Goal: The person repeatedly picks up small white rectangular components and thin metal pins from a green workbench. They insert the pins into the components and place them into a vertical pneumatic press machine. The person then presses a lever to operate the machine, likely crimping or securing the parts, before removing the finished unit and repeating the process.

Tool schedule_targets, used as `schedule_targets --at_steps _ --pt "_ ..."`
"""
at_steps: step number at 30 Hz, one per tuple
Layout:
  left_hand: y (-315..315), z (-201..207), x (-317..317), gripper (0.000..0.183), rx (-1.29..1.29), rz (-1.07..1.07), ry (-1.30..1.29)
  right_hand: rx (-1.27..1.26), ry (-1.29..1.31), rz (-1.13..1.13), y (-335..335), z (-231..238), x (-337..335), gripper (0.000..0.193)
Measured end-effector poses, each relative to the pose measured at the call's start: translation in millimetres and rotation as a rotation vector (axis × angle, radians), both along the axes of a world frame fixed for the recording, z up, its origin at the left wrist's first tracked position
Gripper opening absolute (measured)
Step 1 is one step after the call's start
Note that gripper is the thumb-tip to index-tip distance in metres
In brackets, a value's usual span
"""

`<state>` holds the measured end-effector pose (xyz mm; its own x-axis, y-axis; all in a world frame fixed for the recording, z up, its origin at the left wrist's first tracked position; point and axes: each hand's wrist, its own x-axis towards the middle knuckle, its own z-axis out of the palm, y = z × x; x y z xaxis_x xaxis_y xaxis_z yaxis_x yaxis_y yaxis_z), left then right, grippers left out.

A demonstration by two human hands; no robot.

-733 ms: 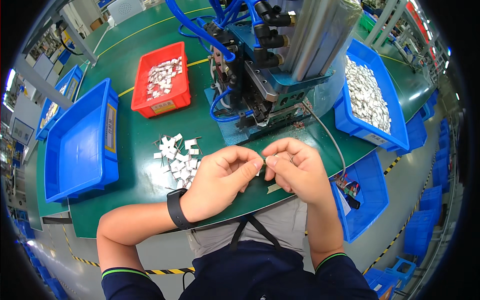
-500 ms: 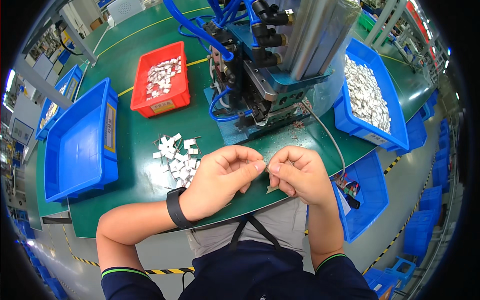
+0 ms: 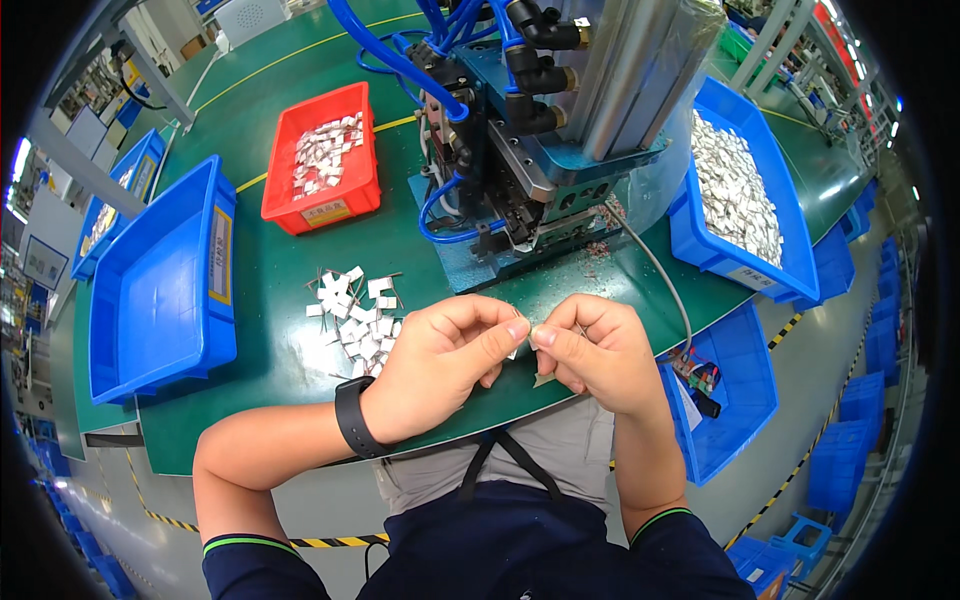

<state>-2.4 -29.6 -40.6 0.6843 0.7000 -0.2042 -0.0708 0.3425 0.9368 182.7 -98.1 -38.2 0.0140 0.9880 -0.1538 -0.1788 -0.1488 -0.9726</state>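
My left hand (image 3: 440, 365), with a dark band on its wrist, is closed in a pinch above the table's near edge. Opposite it, my right hand (image 3: 598, 355) pinches too, thumb tip almost against the left thumb. Between them is a small white component with thin wire leads (image 3: 513, 353), mostly hidden by the fingers. Left of my left hand lies a loose pile of white block-shaped components with thin leads (image 3: 362, 318). A small pale piece (image 3: 543, 380) shows at the table edge beneath my hands.
A machine with blue air hoses (image 3: 520, 190) stands ahead. A red bin (image 3: 322, 160) holds white components; a blue bin (image 3: 745, 200) at right is heaped with them. At left stands a bare blue bin (image 3: 160, 290). A lower blue bin (image 3: 740, 400) hangs by the green table (image 3: 270, 400).
My fingertips have shifted slightly, the right thumb straightening toward the left one. A bit of white now shows beneath the left thumb. Everything else stays put.
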Motion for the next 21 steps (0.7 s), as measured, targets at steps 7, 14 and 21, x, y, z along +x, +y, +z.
schedule_targets --at_steps 7,14,21 --pt "-4 -7 4 0.029 -0.01 -0.079 0.091 0.047 0.108 -0.166 19 6 19 0.017" --pt "-3 -5 3 0.027 0.044 -0.141 0.149 0.079 0.152 -0.254 38 4 27 0.021" --pt "-2 -5 3 0.027 0.054 -0.157 0.159 0.065 0.158 -0.287 43 5 27 0.021"
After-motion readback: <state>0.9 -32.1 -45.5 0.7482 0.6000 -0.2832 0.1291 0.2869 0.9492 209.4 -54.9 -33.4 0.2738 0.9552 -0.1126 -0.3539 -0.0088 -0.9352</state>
